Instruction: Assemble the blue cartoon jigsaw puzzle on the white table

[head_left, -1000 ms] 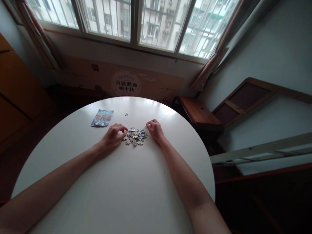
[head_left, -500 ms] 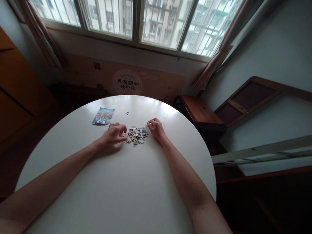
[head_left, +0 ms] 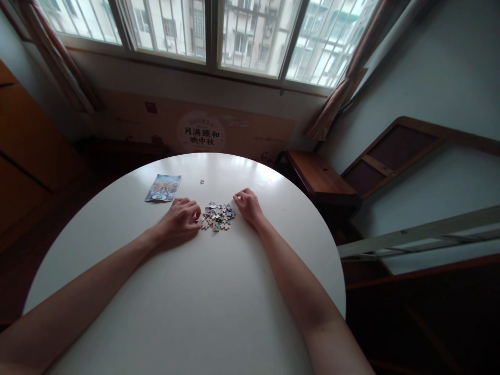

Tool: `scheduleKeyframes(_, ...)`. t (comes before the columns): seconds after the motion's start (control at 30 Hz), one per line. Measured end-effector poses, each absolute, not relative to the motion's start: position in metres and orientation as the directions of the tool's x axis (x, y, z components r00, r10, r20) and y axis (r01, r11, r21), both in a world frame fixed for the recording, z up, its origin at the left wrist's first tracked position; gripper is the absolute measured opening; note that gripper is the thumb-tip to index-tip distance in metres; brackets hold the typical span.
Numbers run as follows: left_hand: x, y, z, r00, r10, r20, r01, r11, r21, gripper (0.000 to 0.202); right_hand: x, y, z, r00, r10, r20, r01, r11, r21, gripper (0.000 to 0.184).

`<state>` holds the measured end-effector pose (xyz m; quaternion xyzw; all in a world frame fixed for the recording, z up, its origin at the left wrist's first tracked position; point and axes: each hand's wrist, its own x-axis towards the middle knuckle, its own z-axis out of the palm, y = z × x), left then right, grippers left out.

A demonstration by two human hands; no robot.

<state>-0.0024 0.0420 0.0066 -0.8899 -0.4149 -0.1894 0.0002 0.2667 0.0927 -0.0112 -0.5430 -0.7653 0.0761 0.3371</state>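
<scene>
A heap of small jigsaw puzzle pieces [head_left: 217,216] lies on the round white table [head_left: 187,302], some showing pale backs and others coloured faces. At the heap's left edge, my left hand [head_left: 183,217] rests on its side with fingers curled in and the thumb against the outermost pieces. My right hand [head_left: 247,203] is just off the heap's upper right edge, thumb and forefinger drawn together. Whatever either hand may hold is too small or hidden to make out.
A colourful printed packet [head_left: 163,188] lies flat beyond my left hand. One loose joined bit of puzzle [head_left: 202,182] sits behind the heap. A wooden bench [head_left: 318,174] stands past the table's right edge, below the window wall.
My left fingers have curled in closer, narrowing the gap between thumb and forefinger. My right hand stays by the heap with little movement. The whole view has shifted slightly.
</scene>
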Motion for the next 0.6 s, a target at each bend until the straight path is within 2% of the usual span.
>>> scheduleKeyframes(0.37, -0.0044, 0.0449, 0.0048, 0.556, 0.745, 0.367, 0.672, -0.664, 0.328, 0.013, 0.266, 0.0914, -0.0107, -0.188, 0.879, 0.439, 0.774, 0.408, -0.485, 0.022)
scheduleKeyframes(0.6, -0.0043, 0.0488, 0.0036, 0.526, 0.748, 0.406, 0.598, -0.664, 0.449, 0.014, 0.2587, 0.0834, -0.0026, -0.153, 0.822, 0.548, 0.754, 0.456, -0.473, 0.023)
